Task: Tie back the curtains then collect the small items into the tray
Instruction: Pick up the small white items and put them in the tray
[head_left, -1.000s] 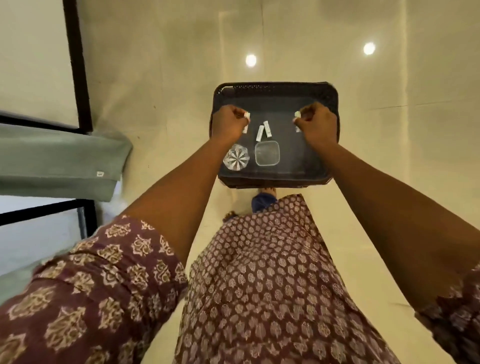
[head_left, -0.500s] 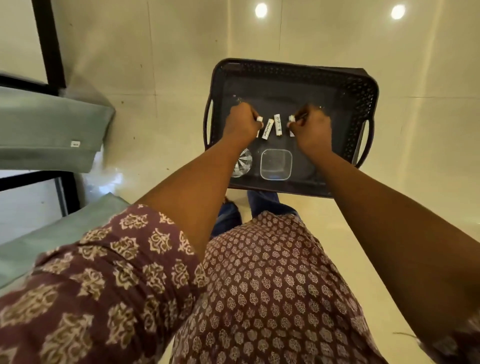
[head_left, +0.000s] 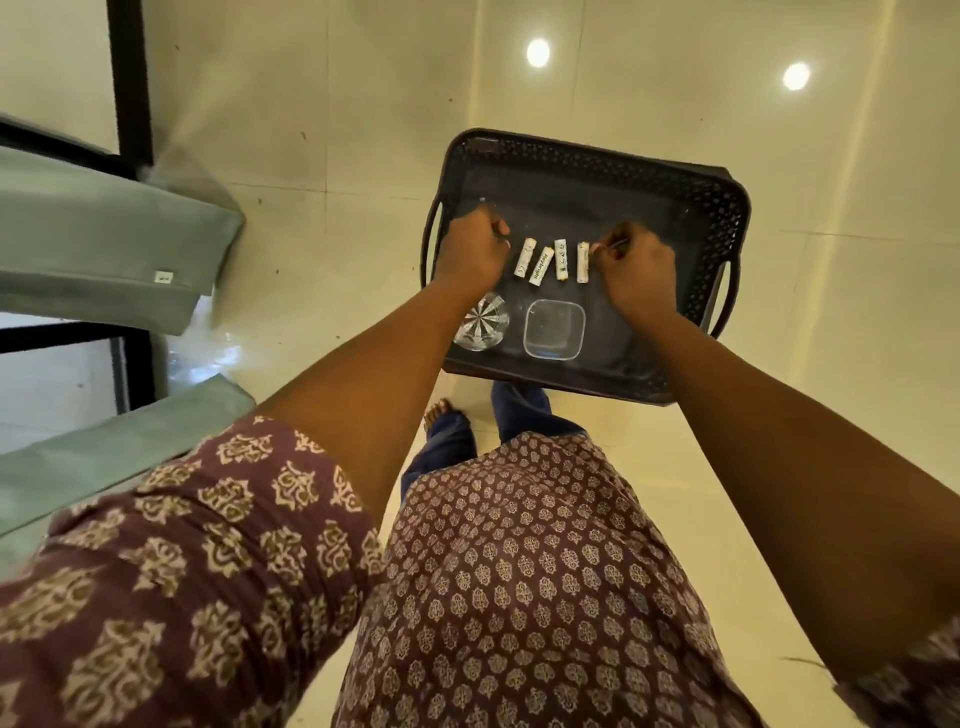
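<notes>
A dark plastic tray (head_left: 717, 208) with a perforated rim and side handles lies on the pale floor. Several small white tubes (head_left: 540, 265) lie side by side in its middle. A round cut-glass bowl (head_left: 480, 322) and a square clear container (head_left: 554, 329) sit along its near edge. My left hand (head_left: 470, 252) hovers inside the tray just left of the tubes, fingers curled, with nothing visible in it. My right hand (head_left: 636, 267) is at the right end of the row, its fingertips pinching the top of the rightmost tube (head_left: 583, 264).
Green curtain fabric (head_left: 104, 244) hangs at the left beside a black window frame (head_left: 130, 78). A second green fold (head_left: 119, 447) lies lower left. My patterned clothing and a bare foot (head_left: 441, 410) are just in front of the tray. Glossy floor tiles surround it.
My left hand has let go of its tube, which now lies at the left end of the row. My right hand has laid its tube at the right end.
</notes>
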